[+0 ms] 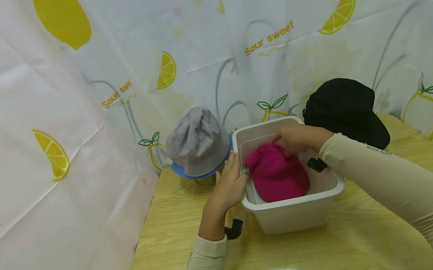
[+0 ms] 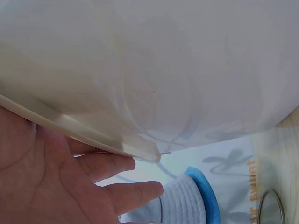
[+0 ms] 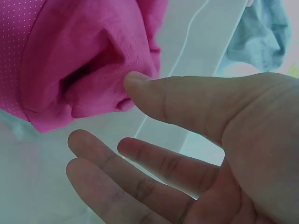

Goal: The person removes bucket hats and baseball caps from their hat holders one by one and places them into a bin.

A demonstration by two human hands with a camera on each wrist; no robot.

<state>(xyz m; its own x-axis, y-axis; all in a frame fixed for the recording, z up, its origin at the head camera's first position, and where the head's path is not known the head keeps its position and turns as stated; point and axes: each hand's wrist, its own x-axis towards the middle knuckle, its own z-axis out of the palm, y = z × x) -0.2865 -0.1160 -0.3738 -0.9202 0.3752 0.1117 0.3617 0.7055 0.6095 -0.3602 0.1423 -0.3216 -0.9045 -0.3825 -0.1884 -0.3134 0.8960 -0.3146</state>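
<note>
Magenta hat is sitting down in the white bin, so we're at the letting-go step. Our right hand hovers spread over it, thumb brushing fabric; left hand lies flat against the bin's side. Next we'd probably just lift clear.

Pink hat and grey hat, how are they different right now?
The pink hat lies inside the white bin, under the right hand; the grey hat stands outside it, raised off the table, untouched. The pink hat is one colour; the grey hat shows a blue brim edge. Both are soft fabric.
</note>
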